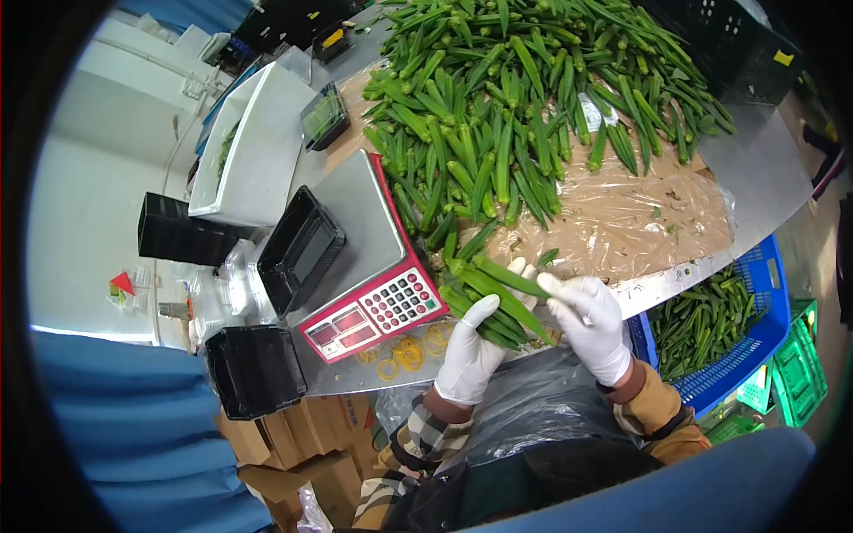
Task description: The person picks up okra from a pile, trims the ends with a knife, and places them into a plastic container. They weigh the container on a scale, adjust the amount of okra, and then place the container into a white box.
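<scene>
Pinching a pod (508, 274) at its tip, the right hand's (591, 329) fingers are nearly closed; the pod runs toward ten o'clock, over the bunch (503, 308) the nearer left hand (469, 360) clasps.

"Type of place?"
"Produce-packing workroom, by its contents: okra heap (498, 115); metal table (762, 164); keypad scale (360, 240); black trays (255, 369), stacked; blue basket (777, 315), okra-filled; cardboard boxes (306, 431); yellow rubber bands (409, 354), loose."
</scene>
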A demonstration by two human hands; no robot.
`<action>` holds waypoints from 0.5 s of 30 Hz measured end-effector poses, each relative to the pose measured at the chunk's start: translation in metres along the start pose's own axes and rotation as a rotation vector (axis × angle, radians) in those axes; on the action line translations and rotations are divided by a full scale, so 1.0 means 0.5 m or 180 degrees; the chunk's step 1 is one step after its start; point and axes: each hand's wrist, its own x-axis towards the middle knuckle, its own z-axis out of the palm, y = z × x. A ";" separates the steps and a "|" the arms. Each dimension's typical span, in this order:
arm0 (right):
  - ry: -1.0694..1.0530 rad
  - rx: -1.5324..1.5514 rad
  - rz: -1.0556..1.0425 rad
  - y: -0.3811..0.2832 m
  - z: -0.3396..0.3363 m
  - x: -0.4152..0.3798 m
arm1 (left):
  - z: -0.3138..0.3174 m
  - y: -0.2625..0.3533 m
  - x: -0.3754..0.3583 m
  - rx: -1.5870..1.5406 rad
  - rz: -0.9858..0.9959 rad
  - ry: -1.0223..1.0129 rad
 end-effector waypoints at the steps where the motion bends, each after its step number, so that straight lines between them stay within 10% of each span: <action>1: 0.0021 -0.0215 -0.0418 0.000 0.010 -0.003 | 0.008 0.005 -0.007 0.0022 -0.0049 -0.0067; 15: -0.1287 -0.0376 -0.1066 0.019 0.023 0.063 | -0.042 0.038 -0.018 0.0008 0.0389 0.0174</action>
